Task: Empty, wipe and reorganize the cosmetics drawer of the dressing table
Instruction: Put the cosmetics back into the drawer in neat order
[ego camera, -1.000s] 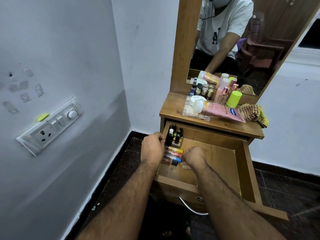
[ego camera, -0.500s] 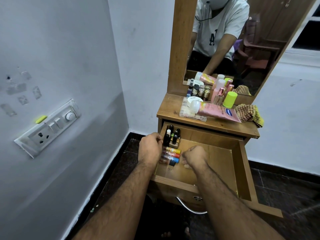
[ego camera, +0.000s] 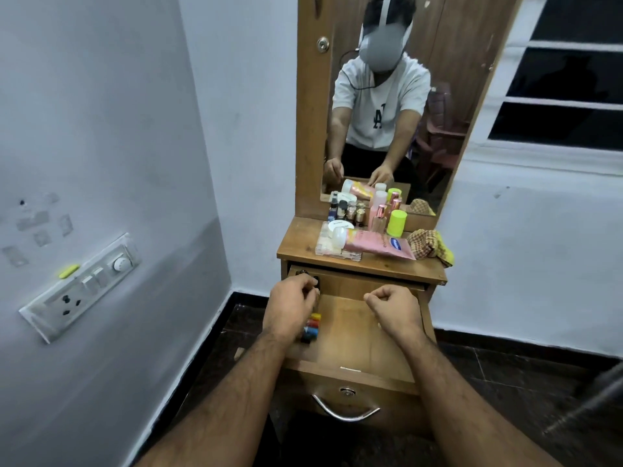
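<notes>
The wooden drawer (ego camera: 354, 372) of the dressing table is pulled out. Several coloured lip-balm tubes (ego camera: 312, 326) lie in a row at its left side, partly under my wrist. My left hand (ego camera: 291, 305) hovers over the drawer's back left corner, fingers curled against small dark-capped bottles (ego camera: 316, 282); whether it grips one is hidden. My right hand (ego camera: 394, 306) is a closed fist above the right half of the drawer, with nothing visible in it. The drawer floor (ego camera: 354, 335) between my hands is bare wood.
The tabletop (ego camera: 296, 244) carries a pink lotion tube (ego camera: 381, 246), a clear plastic case (ego camera: 332, 247), a lime-capped bottle (ego camera: 396, 223), several small bottles (ego camera: 347, 210) and a checked cloth (ego camera: 428, 246). Behind them stands a mirror (ego camera: 387, 96). A wall with a switch panel (ego camera: 81, 288) is close on the left.
My right fist has lifted off the drawer floor and moved right and back. My left hand has shifted over the small bottles in the corner. The view has tilted up.
</notes>
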